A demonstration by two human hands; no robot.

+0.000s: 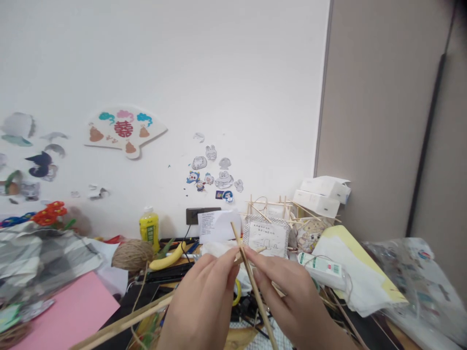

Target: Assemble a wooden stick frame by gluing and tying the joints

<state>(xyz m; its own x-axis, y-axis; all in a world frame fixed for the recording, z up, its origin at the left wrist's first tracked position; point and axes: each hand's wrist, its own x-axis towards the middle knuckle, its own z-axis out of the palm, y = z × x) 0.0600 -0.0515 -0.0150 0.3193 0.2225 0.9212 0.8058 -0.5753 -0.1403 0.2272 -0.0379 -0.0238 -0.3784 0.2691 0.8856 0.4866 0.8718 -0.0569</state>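
In the middle of the head view, my left hand (204,296) and my right hand (292,296) meet at the fingertips. Both are closed in a pinch where thin wooden sticks cross. One wooden stick (257,291) slants from above the fingertips down towards me between the hands. Other pale sticks (127,321) run from the lower left and pass behind my left hand. A short stick end pokes out above my right fingers. My fingers cover the crossing itself, so how the sticks are joined cannot be made out.
A ball of twine (133,255), a banana (168,257) and a yellow bottle (149,229) stand left of my hands. Pink paper (69,311) lies lower left. To the right are a white packet (323,270), yellow-and-white sheets (359,272) and plastic bags (419,287). White boxes (317,197) are behind.
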